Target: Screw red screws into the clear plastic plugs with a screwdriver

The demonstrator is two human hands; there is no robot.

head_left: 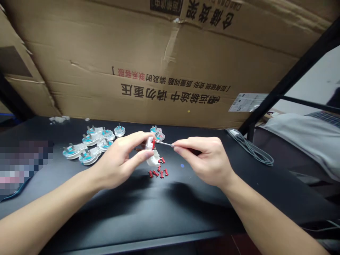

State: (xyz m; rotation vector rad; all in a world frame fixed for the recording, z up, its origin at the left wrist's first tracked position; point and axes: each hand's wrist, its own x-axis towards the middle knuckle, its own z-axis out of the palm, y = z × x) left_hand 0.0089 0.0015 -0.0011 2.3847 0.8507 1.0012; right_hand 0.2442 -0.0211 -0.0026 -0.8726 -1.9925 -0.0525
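Note:
Between its thumb and fingers, my left hand (117, 163) pinches a small clear and white plastic plug piece (149, 143) with a red part (153, 143) at its right side. My right hand (208, 159) grips a thin metal screwdriver (164, 143), pointed left. The tip is at the red part, though whether it touches is too small to tell. The handle is hidden in the palm. Under the left fingertips lies a white plastic shell (153, 160), partly covered. Several small red parts with dark ends (156, 173) are scattered on the black table beside it.
Several clear plugs with blue insides and metal prongs (89, 156) lie at the left, and two more plugs (156, 131) sit behind my hands. A large cardboard sheet (170, 53) backs the table (148, 219). A coiled grey cable (251, 148) rests at the right edge.

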